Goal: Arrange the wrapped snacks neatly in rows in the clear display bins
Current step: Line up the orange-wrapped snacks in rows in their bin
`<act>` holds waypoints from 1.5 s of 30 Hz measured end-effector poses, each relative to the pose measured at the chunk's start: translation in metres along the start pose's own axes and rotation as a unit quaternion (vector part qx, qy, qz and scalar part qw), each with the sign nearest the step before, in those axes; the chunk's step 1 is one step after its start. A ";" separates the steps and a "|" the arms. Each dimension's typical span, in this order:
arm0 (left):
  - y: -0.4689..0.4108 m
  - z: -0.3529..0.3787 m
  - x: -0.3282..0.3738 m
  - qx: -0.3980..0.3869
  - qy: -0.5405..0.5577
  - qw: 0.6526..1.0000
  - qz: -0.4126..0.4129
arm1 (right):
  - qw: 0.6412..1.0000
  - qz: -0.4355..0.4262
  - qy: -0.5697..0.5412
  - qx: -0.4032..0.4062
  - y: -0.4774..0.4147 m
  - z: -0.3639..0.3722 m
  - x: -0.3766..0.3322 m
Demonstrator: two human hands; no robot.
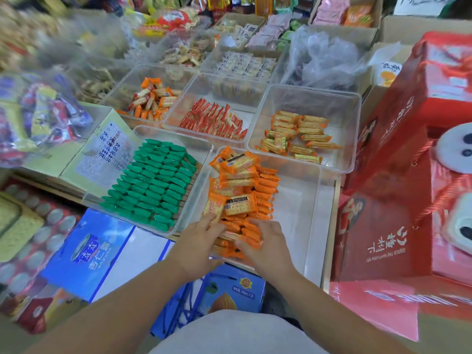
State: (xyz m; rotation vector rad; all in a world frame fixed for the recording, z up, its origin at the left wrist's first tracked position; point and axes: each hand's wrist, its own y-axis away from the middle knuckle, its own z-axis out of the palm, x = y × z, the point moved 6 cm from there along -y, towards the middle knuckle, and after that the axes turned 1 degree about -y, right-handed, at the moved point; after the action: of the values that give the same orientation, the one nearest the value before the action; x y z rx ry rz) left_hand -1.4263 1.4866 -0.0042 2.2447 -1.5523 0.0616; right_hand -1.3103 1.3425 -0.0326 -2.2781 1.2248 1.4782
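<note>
Both hands work the near end of the clear bin (310, 221), squaring its orange snack packs (240, 200) into rows. The left hand (198, 241) and right hand (265, 245) have fingers curled loosely onto packs; loose ones on top probably need tucking in next. The green-pack bin (204, 149) alongside looks finished.

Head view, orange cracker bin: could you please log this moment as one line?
both hands, left and right, on orange packs | near clear bin | right half bare | rows unfinished

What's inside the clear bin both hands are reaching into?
The bin holds orange cracker packs piled along its left side; its right is bare. Both hands cover the nearest packs.
</note>
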 end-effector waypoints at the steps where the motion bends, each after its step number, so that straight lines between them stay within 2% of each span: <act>1: -0.001 -0.003 0.004 0.008 -0.005 1.000 0.025 | 0.999 -0.023 0.021 -0.026 -0.001 0.006 -0.005; 3: -0.002 -0.008 0.010 0.017 -0.017 0.998 0.054 | 0.991 -0.059 0.078 -0.091 -0.003 0.019 -0.013; 5: -0.002 -0.010 0.011 0.021 -0.022 0.998 0.054 | 0.987 -0.068 0.103 -0.101 -0.004 0.023 -0.015; 10: 0.004 -0.014 0.007 0.036 0.013 0.999 0.034 | 0.993 -0.064 0.080 -0.054 0.001 0.009 -0.015; 13: 0.005 -0.016 0.004 0.024 0.024 0.999 0.030 | 0.999 -0.035 0.006 -0.016 0.008 -0.017 -0.012; 15: 0.007 -0.019 0.006 0.032 0.003 0.999 0.042 | 0.998 0.000 -0.058 0.021 0.016 -0.040 -0.008; 17: 0.009 -0.022 0.009 0.049 -0.025 0.996 0.071 | 0.997 0.006 -0.060 0.054 0.025 -0.063 -0.006; 21: 0.017 -0.026 0.011 0.093 0.014 0.991 0.093 | 0.990 -0.023 0.117 0.078 0.037 -0.093 -0.009; 24: 0.028 -0.035 0.010 0.138 0.126 0.981 0.056 | 0.956 -0.026 0.288 0.043 0.034 -0.094 -0.011; 27: 0.043 -0.042 0.003 0.184 0.283 0.941 -0.016 | 0.908 -0.004 0.416 -0.048 0.026 -0.073 -0.008; 31: 0.053 -0.034 -0.008 0.178 0.509 0.834 -0.116 | 0.879 0.039 0.453 -0.145 0.016 -0.037 0.000; 35: 0.059 -0.025 -0.016 0.167 0.561 0.797 -0.145 | 0.874 0.099 0.412 -0.236 0.013 -0.017 0.011; 40: 0.065 -0.016 -0.021 0.152 0.603 0.766 -0.160 | 0.890 0.145 0.345 -0.259 0.009 -0.013 0.011; 43: 0.063 -0.013 -0.019 0.145 0.643 0.732 -0.173 | 0.874 0.144 0.369 -0.281 0.012 -0.006 0.015; 45: 0.060 -0.011 -0.015 0.128 0.677 0.701 -0.182 | 0.877 0.148 0.367 -0.271 0.012 -0.004 0.015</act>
State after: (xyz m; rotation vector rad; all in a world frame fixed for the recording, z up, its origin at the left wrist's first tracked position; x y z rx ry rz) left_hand -1.4845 1.4862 0.0207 1.6962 -0.2567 1.4889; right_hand -1.3133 1.3241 -0.0395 -3.3713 1.5282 1.1496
